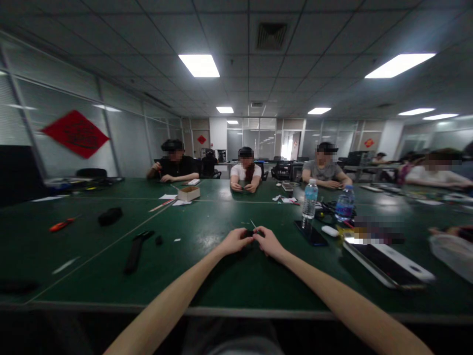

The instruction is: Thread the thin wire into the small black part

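Observation:
My left hand (235,241) is closed on a small black piece (249,233) just above the green table. Against it, my right hand (270,242) is closed too, its fingertips meeting the same piece. A thin, pale, needle-like tool (253,224) sticks up from the right fingers; its exact kind is too small to make out. To the left of my hands lie a black strap-like object (136,251), a tiny black block (158,240) and a small white scrap (177,240).
On the green table (207,286), an orange-handled screwdriver (62,225) and a blurred black object (110,216) lie left. To the right are a dark phone (311,232), water bottles (309,199), a white mouse (329,230) and a white device (388,261). People sit opposite, near a small box (188,194).

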Demonstrator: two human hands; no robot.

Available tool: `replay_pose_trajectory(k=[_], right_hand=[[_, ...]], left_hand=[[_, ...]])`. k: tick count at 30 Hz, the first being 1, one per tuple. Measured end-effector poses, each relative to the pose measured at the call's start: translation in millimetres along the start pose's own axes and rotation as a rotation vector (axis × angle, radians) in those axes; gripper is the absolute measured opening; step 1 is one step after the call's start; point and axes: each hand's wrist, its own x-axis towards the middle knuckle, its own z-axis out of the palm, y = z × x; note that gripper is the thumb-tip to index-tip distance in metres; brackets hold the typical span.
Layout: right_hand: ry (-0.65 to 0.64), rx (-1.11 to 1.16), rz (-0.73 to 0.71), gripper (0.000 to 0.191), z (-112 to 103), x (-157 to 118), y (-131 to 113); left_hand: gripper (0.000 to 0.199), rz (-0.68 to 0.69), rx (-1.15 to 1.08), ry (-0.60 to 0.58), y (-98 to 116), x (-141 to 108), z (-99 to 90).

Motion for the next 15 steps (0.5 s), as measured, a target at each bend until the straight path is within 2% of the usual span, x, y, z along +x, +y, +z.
replay_pose_trajectory(k=[15], right_hand=[[-0.053, 0.057, 0.048, 0.034, -3.0, 0.7, 2.0]], left_hand=[[0.045, 0.031, 0.014, -0.018, 6.3, -3.1, -3.1]])
